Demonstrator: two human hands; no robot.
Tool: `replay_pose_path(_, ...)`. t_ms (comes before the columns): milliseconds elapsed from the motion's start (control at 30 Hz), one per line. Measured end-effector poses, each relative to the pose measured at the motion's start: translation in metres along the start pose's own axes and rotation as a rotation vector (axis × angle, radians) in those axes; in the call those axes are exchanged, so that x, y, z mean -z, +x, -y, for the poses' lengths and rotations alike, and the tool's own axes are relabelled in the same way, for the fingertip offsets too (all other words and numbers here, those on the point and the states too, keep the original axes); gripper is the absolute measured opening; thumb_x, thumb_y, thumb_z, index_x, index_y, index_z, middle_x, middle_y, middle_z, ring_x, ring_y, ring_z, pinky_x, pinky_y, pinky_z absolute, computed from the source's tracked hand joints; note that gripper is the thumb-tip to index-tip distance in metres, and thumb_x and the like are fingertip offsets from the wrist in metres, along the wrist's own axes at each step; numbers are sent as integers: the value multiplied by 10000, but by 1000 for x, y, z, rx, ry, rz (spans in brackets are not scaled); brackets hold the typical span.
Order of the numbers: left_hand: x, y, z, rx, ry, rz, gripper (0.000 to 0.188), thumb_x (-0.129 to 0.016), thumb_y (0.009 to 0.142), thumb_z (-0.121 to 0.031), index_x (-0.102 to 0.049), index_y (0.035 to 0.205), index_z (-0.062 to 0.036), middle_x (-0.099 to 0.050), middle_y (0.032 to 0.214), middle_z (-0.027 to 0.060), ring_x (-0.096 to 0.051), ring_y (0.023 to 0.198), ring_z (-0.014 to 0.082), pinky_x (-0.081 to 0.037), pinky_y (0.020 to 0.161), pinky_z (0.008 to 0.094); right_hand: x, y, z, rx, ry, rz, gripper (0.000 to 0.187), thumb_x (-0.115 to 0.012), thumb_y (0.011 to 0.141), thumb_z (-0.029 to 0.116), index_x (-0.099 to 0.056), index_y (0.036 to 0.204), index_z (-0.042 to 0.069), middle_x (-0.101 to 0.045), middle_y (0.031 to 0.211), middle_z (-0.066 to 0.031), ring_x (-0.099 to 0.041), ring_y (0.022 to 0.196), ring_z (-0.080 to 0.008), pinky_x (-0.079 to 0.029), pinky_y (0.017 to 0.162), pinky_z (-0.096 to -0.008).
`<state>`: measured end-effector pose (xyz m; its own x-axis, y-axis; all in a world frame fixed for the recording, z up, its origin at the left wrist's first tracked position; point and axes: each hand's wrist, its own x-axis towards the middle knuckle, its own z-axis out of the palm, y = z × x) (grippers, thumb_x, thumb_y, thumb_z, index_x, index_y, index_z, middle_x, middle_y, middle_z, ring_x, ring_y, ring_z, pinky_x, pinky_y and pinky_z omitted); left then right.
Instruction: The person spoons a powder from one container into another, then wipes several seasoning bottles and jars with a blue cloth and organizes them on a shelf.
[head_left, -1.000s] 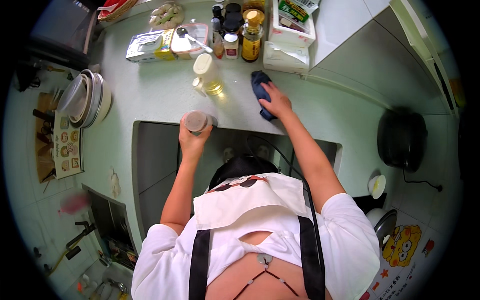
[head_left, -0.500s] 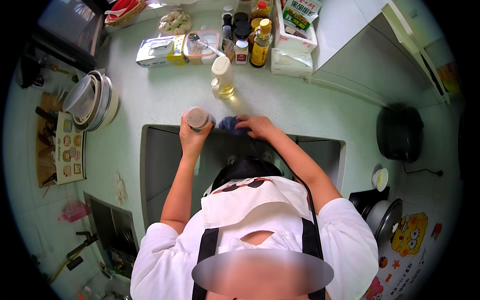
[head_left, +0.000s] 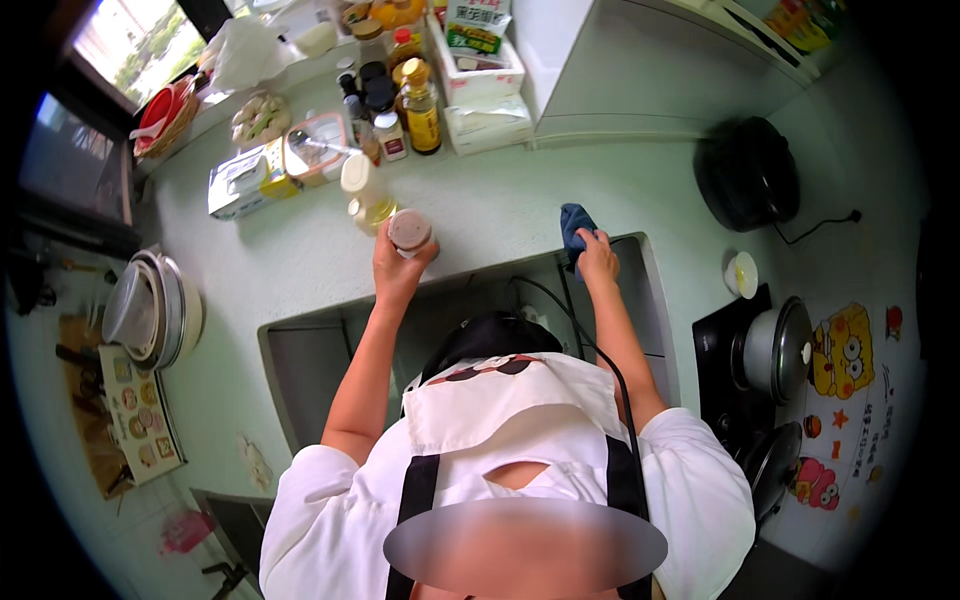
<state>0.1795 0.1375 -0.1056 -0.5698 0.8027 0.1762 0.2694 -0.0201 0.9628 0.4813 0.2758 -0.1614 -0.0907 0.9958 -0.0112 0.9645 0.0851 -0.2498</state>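
Note:
A jar with a pale brownish lid (head_left: 409, 230) is gripped in my left hand (head_left: 395, 270), its fingers wrapped round the side. It is close beside an oil bottle (head_left: 368, 192) with a cream top and yellow oil low inside. What the jar contains cannot be seen from above. Farther right, my right hand (head_left: 598, 258) is closed on a dark blue cloth (head_left: 575, 222), bunched up at the counter's front edge. The cloth's upper part sticks out past my fingers over the pale green counter (head_left: 490, 210).
Behind stand seasoning bottles (head_left: 422, 110), a tissue pack (head_left: 245, 180), a clear food box (head_left: 318, 150) and a white bin (head_left: 480, 75). Stacked bowls (head_left: 165, 310) sit left. A black appliance (head_left: 745, 175), small bowl (head_left: 741, 274) and lidded pot (head_left: 780, 350) stand right.
My right hand has moved right along the counter edge with the cloth, away from my left hand. The jar is now nearer the oil bottle. The whole view has turned and shifted.

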Motion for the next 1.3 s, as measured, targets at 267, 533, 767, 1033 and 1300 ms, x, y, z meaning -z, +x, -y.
replay_pose_path(267, -41, 34, 11, -142, 31, 58, 427, -694, 641, -79, -495, 1017, -36, -573, 927, 70, -559, 870, 177, -438, 784, 301, 32, 17, -33, -124, 444, 97, 321, -541, 661, 82, -628, 945, 206, -625, 908, -112, -584, 879, -290, -463, 769, -337)
replay_pose_path(533, -72, 69, 35, -79, -46, -30, 491, -700, 637, -53, -451, 1060, -32, -548, 966, 63, -551, 903, 169, -437, 800, 286, 91, 64, -54, 41, 904, 66, 366, -511, 635, -9, -610, 978, 72, -611, 883, -45, -556, 812, -125, -436, 721, -242)
replay_pose_path(767, -71, 65, 27, 26, 1, -34, 826, -695, 632, -32, -216, 1304, -6, -437, 1182, 120, -471, 1073, 208, -387, 893, 301, 130, 88, -56, 140, 1022, 90, 374, -517, 636, -15, -605, 989, 71, -601, 933, -45, -545, 858, -135, -421, 774, -250)
replay_pose_path(1033, -79, 35, -24, -250, 368, -391, 685, -625, 666, 16, -296, 1267, 18, -375, 1244, 190, -385, 1149, 313, -306, 963, 378, 159, 105, -72, 307, 1071, 174, 359, -549, 672, -19, -591, 1019, 65, -598, 964, -44, -536, 907, -130, -405, 829, -253)
replay_pose_path(1300, -168, 38, -203, -841, 301, -258, 303, -566, 755, -8, -513, 1053, 4, -524, 1083, 152, -482, 1042, 264, -369, 894, 359, 229, 115, -68, 413, 1407, 198, 392, -633, 763, 214, -536, 1081, 6, -582, 948, -46, -528, 876, -119, -404, 808, -252)
